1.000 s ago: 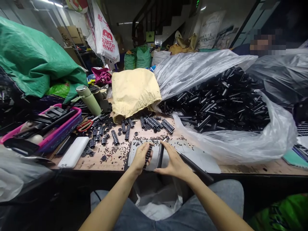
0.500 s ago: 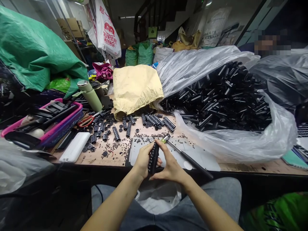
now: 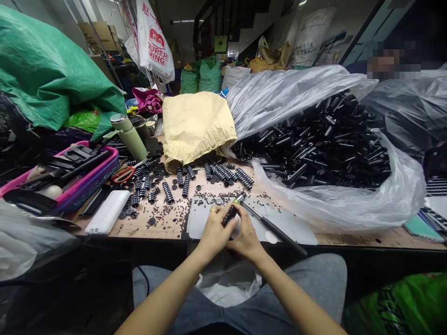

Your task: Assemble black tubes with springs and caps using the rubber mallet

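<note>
Both hands are close together over the front edge of the table. My left hand (image 3: 217,230) is closed around a black cylinder with rows of small pale marks (image 3: 229,215), mostly hidden by the fingers. My right hand (image 3: 245,237) is closed against the same piece from the other side, fingertips at its upper end. Just beyond them lies a hammer (image 3: 270,225), its metal head near my right fingertips and its black handle slanting toward me. Beneath the hammer is a pale grey flat sheet (image 3: 296,232).
Patterned black cylinders (image 3: 186,186) and tiny black rings (image 3: 174,211) are scattered ahead. A large clear plastic bag (image 3: 401,204) spills black tubes (image 3: 314,149) on the right. A yellow sack (image 3: 199,121), white power bank-like block (image 3: 108,213), scissors (image 3: 124,174), pink-rimmed basket (image 3: 84,190) and green flask (image 3: 129,137) stand leftward.
The black cylinder has tipped away from me, from nearly upright to slanted. My right hand has gone from spread around it to closed in on it; my left hand has turned over it.
</note>
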A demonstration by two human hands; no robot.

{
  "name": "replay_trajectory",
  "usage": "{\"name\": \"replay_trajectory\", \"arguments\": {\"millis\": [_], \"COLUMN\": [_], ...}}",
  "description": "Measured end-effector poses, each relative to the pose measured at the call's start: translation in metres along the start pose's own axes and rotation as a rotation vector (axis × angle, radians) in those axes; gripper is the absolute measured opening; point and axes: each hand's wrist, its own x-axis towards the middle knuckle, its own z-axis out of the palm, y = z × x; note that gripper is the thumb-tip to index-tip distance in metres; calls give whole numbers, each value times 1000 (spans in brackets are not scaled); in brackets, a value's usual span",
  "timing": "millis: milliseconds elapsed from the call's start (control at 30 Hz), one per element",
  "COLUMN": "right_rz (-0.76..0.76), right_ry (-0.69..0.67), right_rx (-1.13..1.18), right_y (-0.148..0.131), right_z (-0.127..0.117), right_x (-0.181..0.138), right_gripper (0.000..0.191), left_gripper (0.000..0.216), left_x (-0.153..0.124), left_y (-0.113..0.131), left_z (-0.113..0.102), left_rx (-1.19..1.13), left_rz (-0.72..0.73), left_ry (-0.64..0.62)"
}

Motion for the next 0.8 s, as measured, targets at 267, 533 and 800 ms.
{"name": "replay_trajectory", "arguments": {"millis": [267,533,800], "right_rz": [254,448,380], "right_ry": [44,-33,-129], "right_rx": [-744,-367,-399], "right_y": [42,5,-21], "right_z": [-61,-84,-66], "right_x": [-14,-45,-43], "right_gripper": [27,35,34], "left_gripper": [38,36,41], "left_x": [0,7,-2], "left_y": [-38,-30,-30], "left_z": [-8,-23,-2], "left_rx": [894,1139,1110], "left_rz": [590,595,539], "left_ry": [-232,-158,-168]}}
